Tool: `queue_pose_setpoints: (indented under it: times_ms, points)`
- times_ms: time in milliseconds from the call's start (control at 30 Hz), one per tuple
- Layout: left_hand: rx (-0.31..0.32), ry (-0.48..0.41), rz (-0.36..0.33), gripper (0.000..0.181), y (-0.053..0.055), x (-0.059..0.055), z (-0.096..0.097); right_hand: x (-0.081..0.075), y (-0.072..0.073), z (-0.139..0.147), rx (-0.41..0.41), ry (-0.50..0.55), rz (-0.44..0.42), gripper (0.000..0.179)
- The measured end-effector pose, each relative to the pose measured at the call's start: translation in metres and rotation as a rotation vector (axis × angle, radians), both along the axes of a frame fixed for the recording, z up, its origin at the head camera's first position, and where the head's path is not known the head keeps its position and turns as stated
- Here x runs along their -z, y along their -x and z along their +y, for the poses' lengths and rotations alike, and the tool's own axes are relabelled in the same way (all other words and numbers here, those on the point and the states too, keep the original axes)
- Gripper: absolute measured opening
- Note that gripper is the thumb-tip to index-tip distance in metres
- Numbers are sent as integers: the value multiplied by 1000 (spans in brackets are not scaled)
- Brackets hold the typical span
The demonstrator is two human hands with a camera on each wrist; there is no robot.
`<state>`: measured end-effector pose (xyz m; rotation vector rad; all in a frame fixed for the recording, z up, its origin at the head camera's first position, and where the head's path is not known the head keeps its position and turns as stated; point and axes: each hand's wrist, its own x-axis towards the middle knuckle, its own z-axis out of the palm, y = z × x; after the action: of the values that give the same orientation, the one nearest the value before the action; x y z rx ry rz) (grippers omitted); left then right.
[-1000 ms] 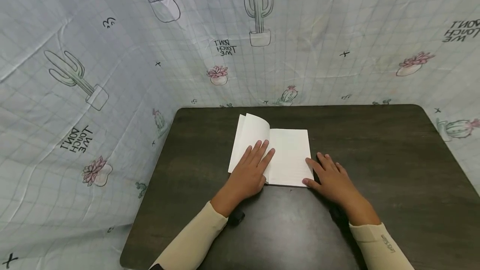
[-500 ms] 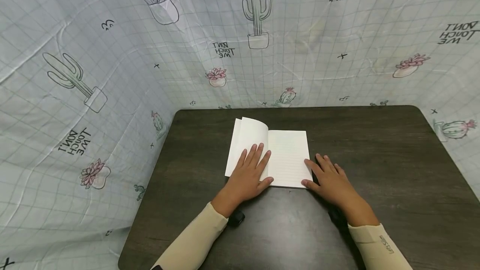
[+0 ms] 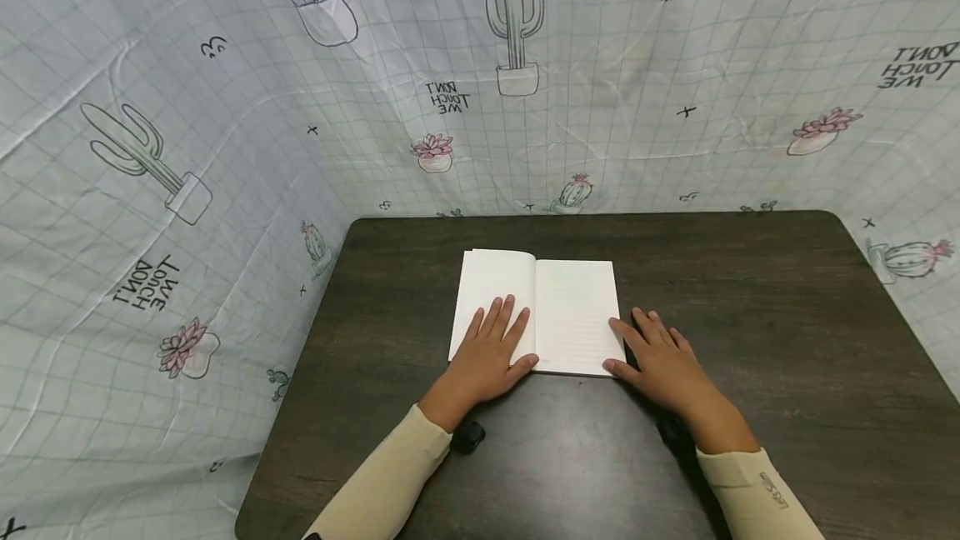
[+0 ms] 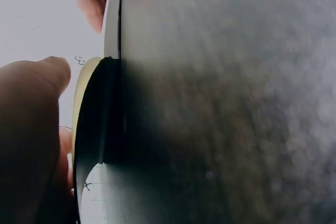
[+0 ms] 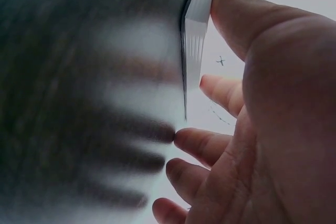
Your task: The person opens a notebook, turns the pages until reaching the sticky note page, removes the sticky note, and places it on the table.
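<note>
An open notebook [image 3: 573, 298] with a lined right page lies on the dark table in the head view. My left hand [image 3: 483, 357] rests spread on the left page, its thumb reaching to the lower end of the spine. At the notebook's right edge, my right hand [image 3: 660, 361] has its thumb and index fingertips on the page's border, while its other fingers touch the tabletop beside it. In the right wrist view the page block [image 5: 197, 40] shows its thick edge under the thumb. The left wrist view shows the raised dark cover [image 4: 102, 108] near the left thumb.
The dark wooden table [image 3: 750, 273] has rounded far corners. A white cloth [image 3: 637, 65] printed with cacti hangs behind it and along both sides. Black wrist cameras, such as the left wrist camera [image 3: 468, 437], sit under the wrists.
The left-hand pages, which stood curled up, now lie flatter. My left hand has slid left and slightly down across them, away from the spine. My right hand has stayed at the right edge.
</note>
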<state>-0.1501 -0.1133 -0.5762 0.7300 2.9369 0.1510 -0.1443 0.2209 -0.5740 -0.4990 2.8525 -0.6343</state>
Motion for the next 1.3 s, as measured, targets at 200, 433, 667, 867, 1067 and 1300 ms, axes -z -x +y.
queue_pose_setpoints:
  times_ms: [200, 433, 667, 867, 1067, 1300]
  points:
    - [-26, -23, -66, 80, 1, 3, -3, 2, 0, 0, 8, -2, -16, 85]
    - [-38, -46, -104, 81, 2, 7, -6, 4, 1, 0, 14, -9, -24, 85]
    - [-52, -45, -160, 81, 2, 5, -7, 3, 0, 0, 16, -17, -12, 83]
    - [-55, -43, -184, 81, 4, 4, -7, 1, 0, 0, 17, -20, -20, 84]
    - [-57, -49, -197, 83, 5, 3, -4, -1, 1, -1, 18, -23, -30, 84]
    - [-61, -49, -196, 85, 2, 4, -5, 0, 0, -2, 13, -42, -31, 84]
